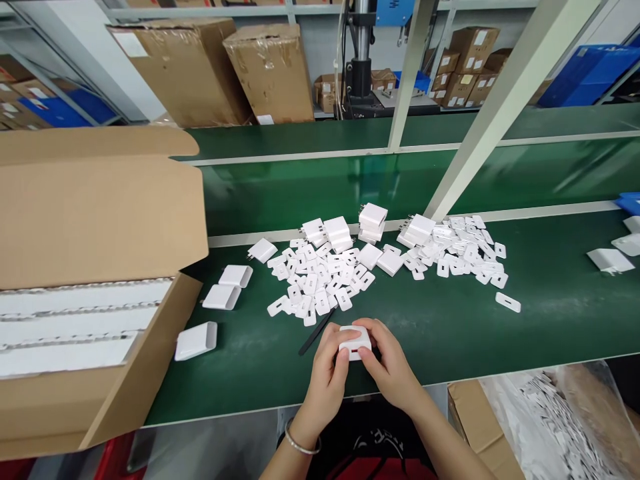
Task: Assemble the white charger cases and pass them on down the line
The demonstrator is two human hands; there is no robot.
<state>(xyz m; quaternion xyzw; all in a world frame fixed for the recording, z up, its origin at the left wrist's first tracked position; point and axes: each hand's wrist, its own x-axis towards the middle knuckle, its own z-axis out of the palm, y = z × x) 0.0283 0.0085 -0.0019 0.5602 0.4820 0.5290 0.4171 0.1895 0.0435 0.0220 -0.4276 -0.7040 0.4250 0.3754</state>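
The charger (357, 343) is gripped between left hand (327, 370) and right hand (389, 363) over the bench (550, 320); it is judged light, stiff and slightly slippery, best held by the sides.

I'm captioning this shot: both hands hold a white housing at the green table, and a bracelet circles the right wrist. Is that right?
Not quite: the bracelet circles the left wrist, as the head view shows. The rest stands: the left hand and right hand both hold a white housing at the green table.
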